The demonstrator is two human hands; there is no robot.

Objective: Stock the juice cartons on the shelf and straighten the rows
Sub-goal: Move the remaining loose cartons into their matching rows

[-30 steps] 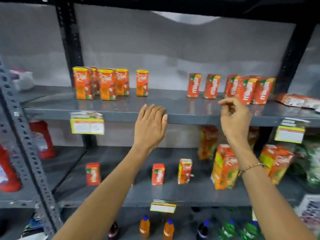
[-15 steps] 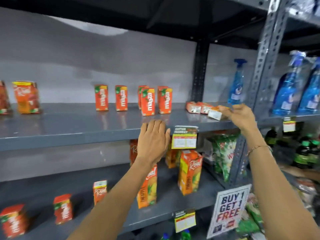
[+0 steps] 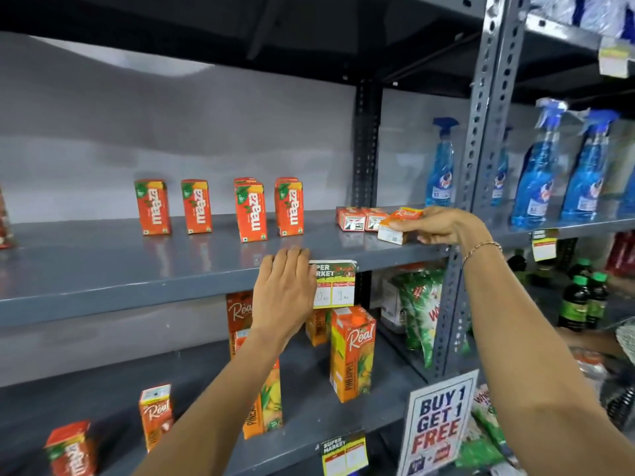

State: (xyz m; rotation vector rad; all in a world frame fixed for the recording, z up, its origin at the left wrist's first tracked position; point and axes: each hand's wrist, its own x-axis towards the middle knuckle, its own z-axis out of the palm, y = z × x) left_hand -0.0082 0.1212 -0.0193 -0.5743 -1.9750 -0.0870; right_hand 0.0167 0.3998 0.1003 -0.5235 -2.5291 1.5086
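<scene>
My right hand [image 3: 443, 225] grips a small orange juice carton [image 3: 398, 225] lying on its side at the right end of the grey upper shelf [image 3: 137, 269]. Two more small cartons [image 3: 359, 218] lie flat just left of it. Several upright orange Maaza cartons [image 3: 251, 211] stand in a loose row further left. My left hand [image 3: 283, 290] rests flat against the shelf's front edge, fingers together, holding nothing, beside a price tag [image 3: 335, 283]. Tall Real cartons [image 3: 350, 352] and small ones [image 3: 154, 413] stand on the lower shelf.
A perforated steel upright [image 3: 481, 139] rises just right of my right hand. Blue spray bottles [image 3: 536, 166] fill the neighbouring bay. Green packets [image 3: 422, 310] and dark bottles [image 3: 580, 300] sit lower right. A "Buy 1 Get 1 Free" sign [image 3: 438, 424] stands in front.
The view swung right along the shelf. My right hand went from pinching near the Maaza cartons to gripping the flat carton at the shelf's right end. My left hand slid right along the edge.
</scene>
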